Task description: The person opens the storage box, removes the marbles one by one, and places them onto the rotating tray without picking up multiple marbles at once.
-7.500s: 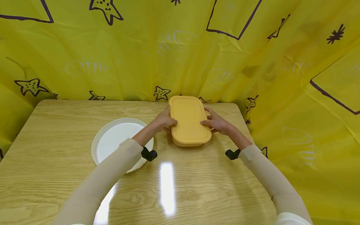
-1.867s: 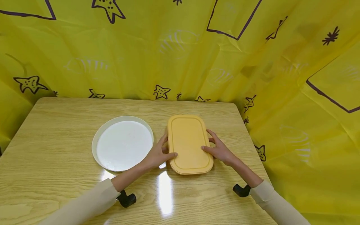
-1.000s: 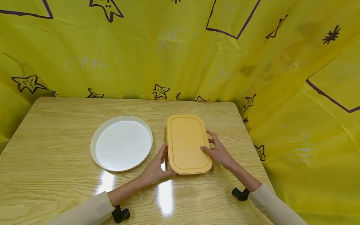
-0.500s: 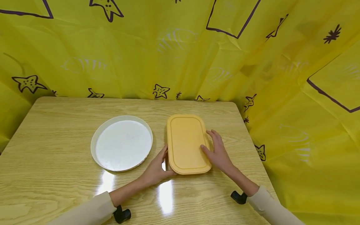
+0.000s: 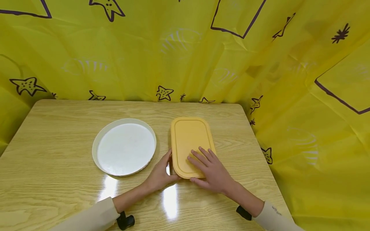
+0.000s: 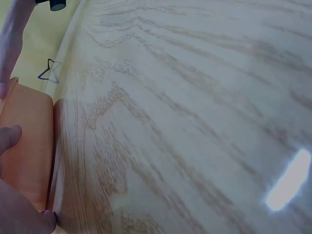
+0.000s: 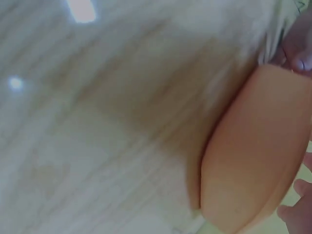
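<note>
Orange and rectangular, the lidded box lies flat on the wooden table, just right of the round white plate, with a narrow strip of tabletop between the 2. The right hand lies palm-down on the box's near end, its 4 fingers straight and spread across the lid, gripping nothing. The left hand rests against the box's near left corner, fingers relaxed along the side wall and thumb at the front edge; it seems only to touch the box rather than clasp it, though the left wrist view is too close to be sure. Behind the box hangs a yellow curtain printed with stars.
</note>
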Action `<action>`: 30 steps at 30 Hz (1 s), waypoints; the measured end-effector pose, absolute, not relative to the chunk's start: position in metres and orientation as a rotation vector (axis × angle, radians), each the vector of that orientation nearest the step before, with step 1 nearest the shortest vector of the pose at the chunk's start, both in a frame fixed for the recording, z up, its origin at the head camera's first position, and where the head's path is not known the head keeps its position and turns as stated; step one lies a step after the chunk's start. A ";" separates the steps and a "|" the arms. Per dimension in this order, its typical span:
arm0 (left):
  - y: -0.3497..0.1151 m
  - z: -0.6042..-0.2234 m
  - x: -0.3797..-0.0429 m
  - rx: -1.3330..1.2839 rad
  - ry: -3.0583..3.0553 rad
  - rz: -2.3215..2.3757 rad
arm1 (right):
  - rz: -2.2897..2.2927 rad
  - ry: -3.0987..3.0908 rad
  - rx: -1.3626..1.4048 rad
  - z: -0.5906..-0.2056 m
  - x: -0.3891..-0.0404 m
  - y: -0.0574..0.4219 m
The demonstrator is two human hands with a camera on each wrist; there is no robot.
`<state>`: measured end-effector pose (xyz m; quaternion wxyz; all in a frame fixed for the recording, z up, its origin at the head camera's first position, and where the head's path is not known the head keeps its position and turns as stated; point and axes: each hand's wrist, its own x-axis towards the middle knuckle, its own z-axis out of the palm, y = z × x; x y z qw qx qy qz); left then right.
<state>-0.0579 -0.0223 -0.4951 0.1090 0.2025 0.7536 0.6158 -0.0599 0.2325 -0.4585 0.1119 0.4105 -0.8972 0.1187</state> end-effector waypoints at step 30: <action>-0.019 -0.494 -0.058 0.587 2.255 1.778 | 0.262 -2.547 1.134 -0.475 -0.039 0.226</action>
